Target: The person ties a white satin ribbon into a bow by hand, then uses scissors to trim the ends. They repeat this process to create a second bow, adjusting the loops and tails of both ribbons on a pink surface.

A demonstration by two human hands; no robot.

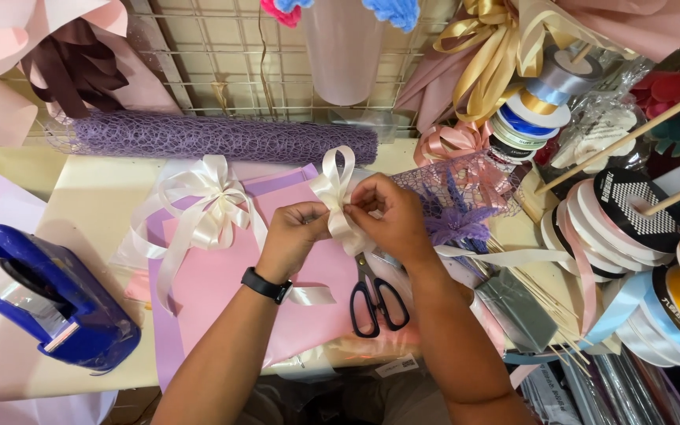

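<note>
A glossy cream satin ribbon [338,206] sits pinched between both hands. At nine o'clock lies a finished bow [208,206] of the same shiny satin on matt pink paper sheets [222,283]. At twelve o'clock, a rough purple mesh roll [222,138]. At six o'clock, black-handled scissors [377,303] in smooth plastic. Far left, a glossy blue plastic tape dispenser [49,299].

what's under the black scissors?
The black scissors lie on a pink paper sheet, which sits on a lilac sheet. The blade tips are hidden behind the right hand and cream ribbon; the left hand also grips the ribbon.
</note>
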